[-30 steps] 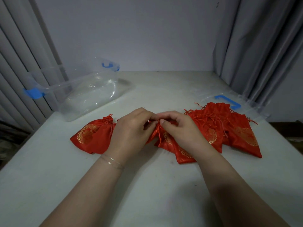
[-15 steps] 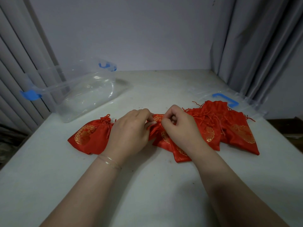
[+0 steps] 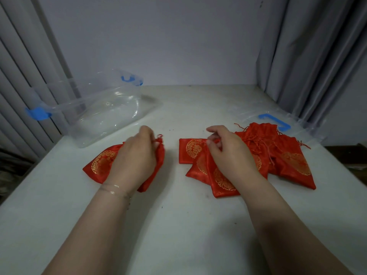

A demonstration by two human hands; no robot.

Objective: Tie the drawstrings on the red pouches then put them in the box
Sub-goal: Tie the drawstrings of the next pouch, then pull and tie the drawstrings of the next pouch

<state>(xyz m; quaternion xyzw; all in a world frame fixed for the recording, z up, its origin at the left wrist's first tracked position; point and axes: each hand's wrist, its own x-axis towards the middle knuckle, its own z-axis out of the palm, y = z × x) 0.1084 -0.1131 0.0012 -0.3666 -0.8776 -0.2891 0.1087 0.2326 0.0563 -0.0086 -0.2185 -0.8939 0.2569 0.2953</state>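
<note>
Head view: we see the left hand (image 3: 137,157) resting on a tied red pouch (image 3: 99,165) on the bench (image 3: 178,225), its fingers curled at the gathered neck and pinching the drawstring (image 3: 159,136). The right hand (image 3: 226,153) pinches a drawstring at the top of the pile of red pouches (image 3: 288,159) to the right. The clear box (image 3: 95,114) with blue latches stands at the far left, well apart from the pile. Its lid (image 3: 278,124) lies behind the pile.

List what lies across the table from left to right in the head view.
Clear box → tied pouches under the left hand → right hand on the pile of pouches → box lid.
</note>
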